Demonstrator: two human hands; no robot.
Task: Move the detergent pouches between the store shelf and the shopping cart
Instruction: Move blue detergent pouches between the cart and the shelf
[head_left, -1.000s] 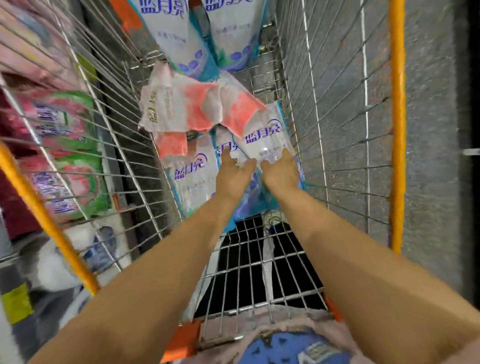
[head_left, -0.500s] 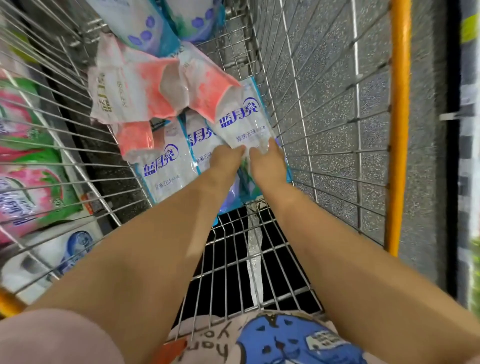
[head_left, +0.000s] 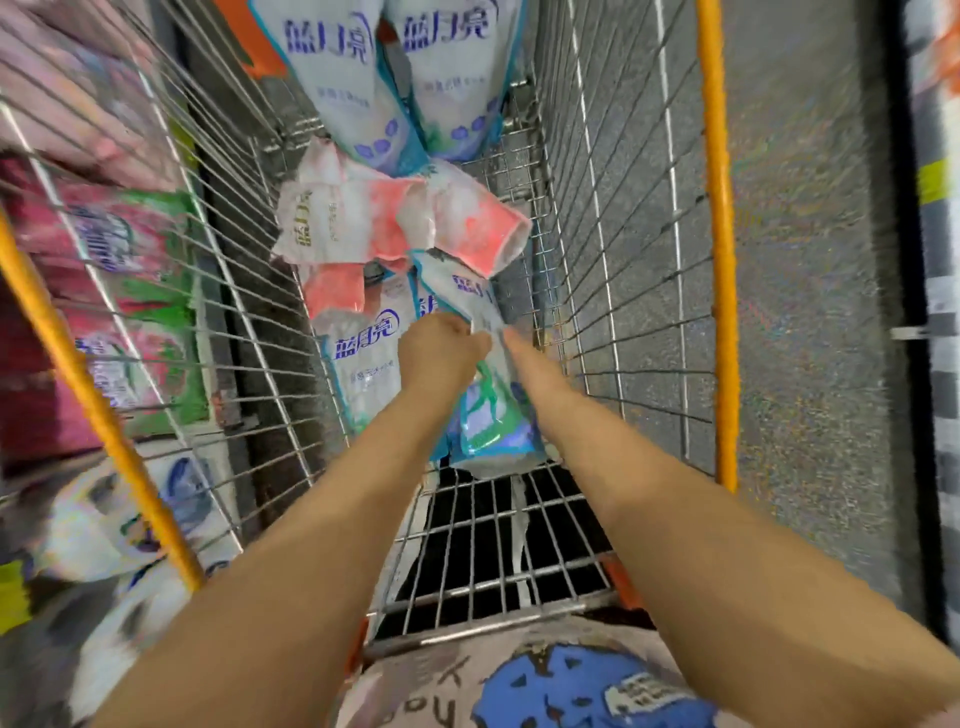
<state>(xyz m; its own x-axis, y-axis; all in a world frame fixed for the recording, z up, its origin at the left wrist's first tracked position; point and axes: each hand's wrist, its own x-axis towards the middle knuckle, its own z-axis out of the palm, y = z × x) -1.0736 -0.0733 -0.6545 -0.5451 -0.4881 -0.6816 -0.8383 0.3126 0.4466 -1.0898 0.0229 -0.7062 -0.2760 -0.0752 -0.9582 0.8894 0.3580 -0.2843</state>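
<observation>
Detergent pouch (head_left: 491, 415) is now tipping up on edge and rising off the pile, where half a second ago it was lying flat. It is probably heading from the shopping cart (head_left: 623, 260) to the shelf (head_left: 130, 249). The left hand (head_left: 441, 353) is curling round its top. The right hand (head_left: 522, 353) is lying against its far side, fingers hidden, so I cannot tell its grip. Still lying in the cart are a flat blue pouch (head_left: 358, 364), pink pouches (head_left: 363, 223) and two far pouches (head_left: 332, 78).
</observation>
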